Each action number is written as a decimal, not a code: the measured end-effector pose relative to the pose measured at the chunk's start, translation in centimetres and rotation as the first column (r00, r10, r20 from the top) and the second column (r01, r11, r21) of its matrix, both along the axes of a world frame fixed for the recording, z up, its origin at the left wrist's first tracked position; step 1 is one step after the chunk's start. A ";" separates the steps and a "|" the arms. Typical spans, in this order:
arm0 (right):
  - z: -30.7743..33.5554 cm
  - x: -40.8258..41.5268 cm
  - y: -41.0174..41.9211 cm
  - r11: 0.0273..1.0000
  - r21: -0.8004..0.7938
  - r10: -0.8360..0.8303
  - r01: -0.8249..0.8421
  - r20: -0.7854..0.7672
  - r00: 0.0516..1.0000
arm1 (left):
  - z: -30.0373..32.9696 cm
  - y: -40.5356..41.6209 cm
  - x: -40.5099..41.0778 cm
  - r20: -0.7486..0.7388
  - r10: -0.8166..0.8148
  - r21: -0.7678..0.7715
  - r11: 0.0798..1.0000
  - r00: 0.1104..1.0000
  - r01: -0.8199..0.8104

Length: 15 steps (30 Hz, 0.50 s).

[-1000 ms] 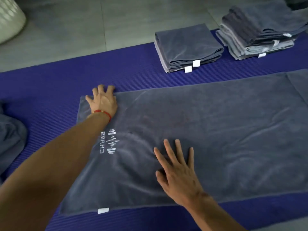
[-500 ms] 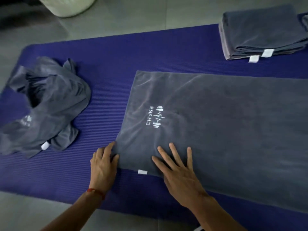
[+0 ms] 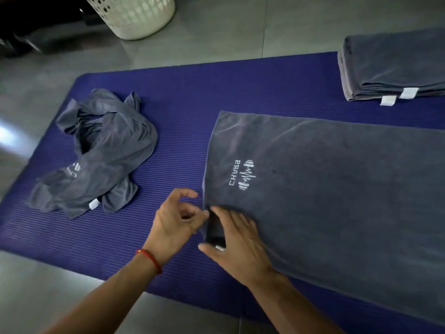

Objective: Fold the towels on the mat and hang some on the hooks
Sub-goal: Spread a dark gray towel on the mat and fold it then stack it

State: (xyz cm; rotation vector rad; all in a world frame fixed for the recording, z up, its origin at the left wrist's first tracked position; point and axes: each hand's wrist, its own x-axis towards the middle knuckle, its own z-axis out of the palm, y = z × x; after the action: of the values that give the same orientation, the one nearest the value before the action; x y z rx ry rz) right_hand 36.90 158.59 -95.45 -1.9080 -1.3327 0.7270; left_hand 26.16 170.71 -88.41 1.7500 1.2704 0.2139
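Observation:
A grey towel [image 3: 337,201] with a white logo lies spread flat on the blue mat [image 3: 192,97]. My right hand [image 3: 237,244] grips its near-left corner, thumb under the edge by the white label and fingers on top, so the corner is lifted a little. My left hand [image 3: 174,219] is just left of that corner with curled fingers, and its thumb and a finger pinch the towel's left edge. A crumpled grey towel [image 3: 96,153] lies on the mat's left end. A stack of folded grey towels [image 3: 390,66] sits at the far right.
A white perforated basket [image 3: 134,15] stands on the grey tiled floor [image 3: 240,27] beyond the mat. Dark furniture fills the top left corner. Bare mat lies between the crumpled towel and the flat one.
My right hand has slid left from the towel's surface to its near-left corner and taken hold of it. My left hand has lifted off the mat and curled onto the towel's edge.

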 end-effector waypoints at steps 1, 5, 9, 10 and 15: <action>0.7 -0.1 0.8 0.998 -0.006 -0.065 0.065 -0.133 0.989 | 0.7 0.1 1.1 0.023 -0.041 -0.033 0.999 0.999 0.042; 1.6 2.4 1.5 0.910 -0.083 -0.411 0.407 -0.311 0.857 | -0.2 4.3 6.1 -0.113 -0.130 0.192 0.970 0.985 0.150; 0.8 5.2 -0.9 0.910 -0.116 -0.415 0.398 -0.273 0.868 | -4.8 12.3 12.6 -0.270 -0.204 0.370 0.880 0.941 0.297; 0.8 5.5 -1.6 0.919 -0.120 -0.395 0.377 -0.273 0.877 | -5.7 14.1 14.1 -0.350 -0.215 0.355 0.870 0.912 0.342; 0.5 6.1 -4.0 0.890 -0.158 -0.455 0.428 -0.381 0.805 | -7.3 18.2 20.3 -0.551 -0.261 0.245 0.857 0.793 0.453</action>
State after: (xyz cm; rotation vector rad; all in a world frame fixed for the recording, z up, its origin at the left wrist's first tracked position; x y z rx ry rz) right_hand 42.99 154.58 -94.98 -1.8811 -0.5761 0.8688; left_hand 46.46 188.92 -95.67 2.4547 1.2617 -0.2730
